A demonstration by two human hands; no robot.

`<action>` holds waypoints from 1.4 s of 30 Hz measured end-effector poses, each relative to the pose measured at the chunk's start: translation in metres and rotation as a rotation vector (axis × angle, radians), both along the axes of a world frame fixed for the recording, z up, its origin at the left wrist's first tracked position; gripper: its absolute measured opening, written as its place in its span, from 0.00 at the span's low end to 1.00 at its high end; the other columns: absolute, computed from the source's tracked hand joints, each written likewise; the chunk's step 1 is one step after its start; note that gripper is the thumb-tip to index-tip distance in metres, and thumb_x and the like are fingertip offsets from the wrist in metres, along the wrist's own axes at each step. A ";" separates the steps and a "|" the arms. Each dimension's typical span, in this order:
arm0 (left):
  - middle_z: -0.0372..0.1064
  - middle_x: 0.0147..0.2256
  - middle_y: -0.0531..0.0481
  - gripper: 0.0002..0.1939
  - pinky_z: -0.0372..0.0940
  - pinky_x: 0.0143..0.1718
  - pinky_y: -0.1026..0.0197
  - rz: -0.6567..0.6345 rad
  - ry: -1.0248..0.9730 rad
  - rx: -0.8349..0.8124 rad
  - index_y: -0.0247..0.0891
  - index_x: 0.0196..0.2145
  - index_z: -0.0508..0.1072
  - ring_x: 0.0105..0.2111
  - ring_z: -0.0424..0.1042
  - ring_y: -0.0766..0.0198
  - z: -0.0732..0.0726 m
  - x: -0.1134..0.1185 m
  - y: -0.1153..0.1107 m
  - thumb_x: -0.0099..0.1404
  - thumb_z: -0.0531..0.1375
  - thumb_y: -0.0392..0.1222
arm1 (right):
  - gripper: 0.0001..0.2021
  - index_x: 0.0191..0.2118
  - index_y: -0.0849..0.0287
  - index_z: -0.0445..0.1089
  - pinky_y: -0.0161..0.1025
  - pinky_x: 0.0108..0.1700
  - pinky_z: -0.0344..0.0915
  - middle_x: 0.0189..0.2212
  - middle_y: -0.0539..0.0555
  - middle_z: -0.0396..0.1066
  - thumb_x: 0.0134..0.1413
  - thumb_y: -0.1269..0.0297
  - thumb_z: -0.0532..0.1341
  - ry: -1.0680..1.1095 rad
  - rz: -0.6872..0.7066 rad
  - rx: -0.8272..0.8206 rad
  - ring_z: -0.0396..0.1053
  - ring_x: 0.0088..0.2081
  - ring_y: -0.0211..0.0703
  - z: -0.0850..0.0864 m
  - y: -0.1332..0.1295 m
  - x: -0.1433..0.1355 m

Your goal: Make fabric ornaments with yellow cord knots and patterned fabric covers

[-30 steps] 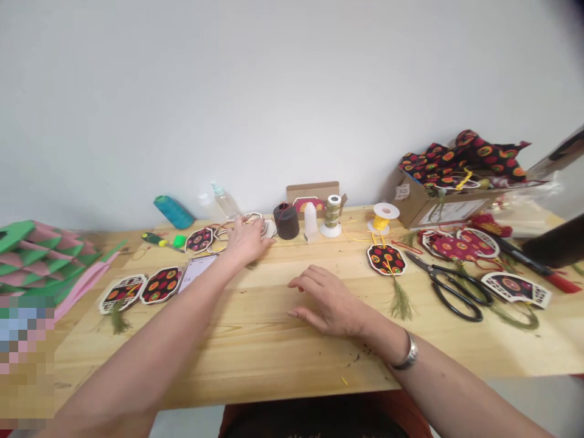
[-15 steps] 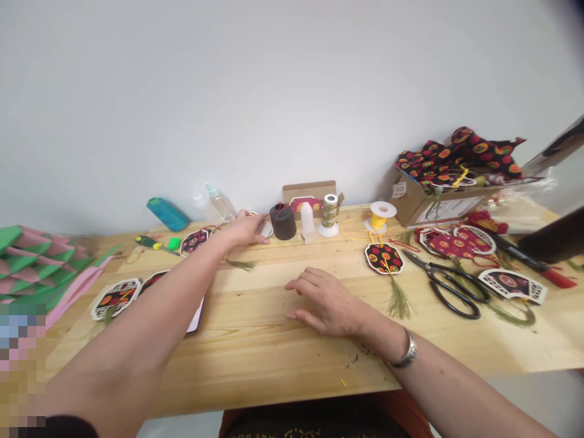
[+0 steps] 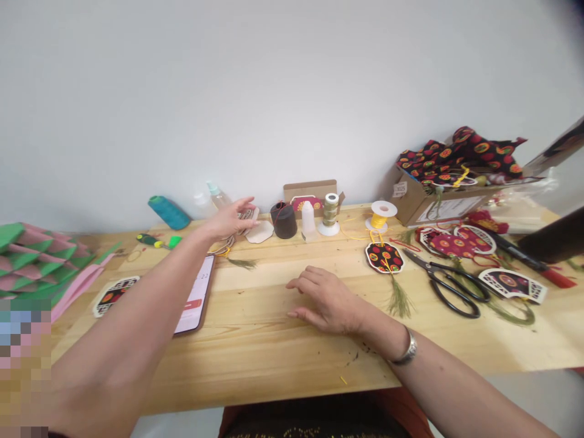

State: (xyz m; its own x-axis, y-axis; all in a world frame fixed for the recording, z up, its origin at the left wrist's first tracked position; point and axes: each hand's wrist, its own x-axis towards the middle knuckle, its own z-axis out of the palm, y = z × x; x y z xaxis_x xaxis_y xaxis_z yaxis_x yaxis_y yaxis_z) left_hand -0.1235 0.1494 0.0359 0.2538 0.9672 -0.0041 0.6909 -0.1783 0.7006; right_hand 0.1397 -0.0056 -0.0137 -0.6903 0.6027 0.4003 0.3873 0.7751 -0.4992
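My left hand [image 3: 230, 220] reaches to the back of the table, fingers spread and holding nothing. Just beyond its fingertips lies a pale scalloped plate [image 3: 260, 233], with a carved pale piece [image 3: 249, 214] partly hidden behind the fingers. A tasselled ornament lies under the hand; its olive tassel [image 3: 241, 263] shows. My right hand [image 3: 323, 302] rests on the wooden table [image 3: 255, 347], fingers loosely bent and apart, with nothing in it. Below my left forearm a phone [image 3: 197, 298] is partly covered.
Along the back stand a black thread cone [image 3: 283, 221], a white squeeze bottle [image 3: 308, 221] and a yellow cord spool [image 3: 382, 216]. On the right are a tasselled ornament [image 3: 384, 258], black scissors [image 3: 451, 286] and a cardboard box [image 3: 424, 207] of fabric. A teal thread cone [image 3: 168, 212] lies left.
My left hand has drawn back slightly to the left and its fingers have lifted, uncovering the pale scalloped plate. More of the phone shows. My right hand has stayed in place.
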 end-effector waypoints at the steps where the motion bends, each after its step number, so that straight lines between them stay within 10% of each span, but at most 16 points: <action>1: 0.63 0.57 0.35 0.48 0.60 0.52 0.55 0.039 -0.109 -0.021 0.32 0.63 0.54 0.54 0.64 0.51 0.002 -0.002 -0.001 0.49 0.67 0.51 | 0.17 0.47 0.62 0.65 0.45 0.43 0.64 0.38 0.60 0.70 0.59 0.55 0.56 0.000 -0.001 0.001 0.64 0.39 0.47 0.000 0.000 0.000; 7: 0.66 0.55 0.41 0.39 0.65 0.46 0.51 0.159 -0.718 -0.116 0.41 0.56 0.64 0.52 0.66 0.51 0.029 -0.008 -0.019 0.48 0.69 0.53 | 0.16 0.45 0.63 0.66 0.44 0.40 0.64 0.36 0.59 0.70 0.58 0.56 0.57 0.045 0.002 0.000 0.64 0.37 0.45 0.002 0.000 0.001; 12: 0.71 0.49 0.48 0.21 0.64 0.49 0.50 0.145 -1.003 -0.157 0.44 0.45 0.72 0.57 0.61 0.52 0.050 0.020 -0.077 0.60 0.58 0.59 | 0.14 0.43 0.61 0.68 0.41 0.37 0.65 0.32 0.56 0.70 0.59 0.56 0.57 0.323 -0.180 -0.165 0.66 0.34 0.42 0.005 0.000 0.005; 17: 0.72 0.48 0.43 0.27 0.67 0.42 0.48 0.150 -1.056 -0.464 0.42 0.50 0.70 0.51 0.68 0.46 0.017 0.075 -0.133 0.58 0.57 0.60 | 0.21 0.50 0.61 0.66 0.36 0.31 0.65 0.37 0.57 0.71 0.59 0.50 0.54 0.665 -0.319 -0.610 0.67 0.31 0.38 0.009 0.009 0.007; 24: 0.74 0.44 0.45 0.15 0.68 0.38 0.58 0.172 -1.291 -0.718 0.38 0.44 0.76 0.42 0.72 0.56 -0.036 0.106 -0.140 0.61 0.59 0.45 | 0.15 0.41 0.62 0.72 0.35 0.28 0.63 0.33 0.54 0.72 0.50 0.57 0.62 0.566 -0.468 -0.721 0.66 0.28 0.36 0.001 0.020 0.010; 32: 0.77 0.37 0.44 0.14 0.69 0.35 0.57 0.223 -1.214 -0.662 0.36 0.41 0.77 0.34 0.74 0.60 -0.047 0.099 -0.138 0.56 0.65 0.40 | 0.11 0.37 0.62 0.72 0.38 0.35 0.67 0.33 0.55 0.75 0.45 0.65 0.63 0.620 -0.606 -0.800 0.71 0.32 0.40 -0.001 0.025 0.012; 42: 0.77 0.29 0.44 0.17 0.68 0.31 0.59 0.072 -1.027 -0.662 0.32 0.37 0.79 0.27 0.72 0.61 -0.050 0.105 -0.147 0.50 0.69 0.43 | 0.14 0.41 0.59 0.74 0.42 0.37 0.69 0.33 0.56 0.77 0.59 0.64 0.52 0.409 -0.665 -0.405 0.73 0.33 0.45 -0.009 0.022 0.009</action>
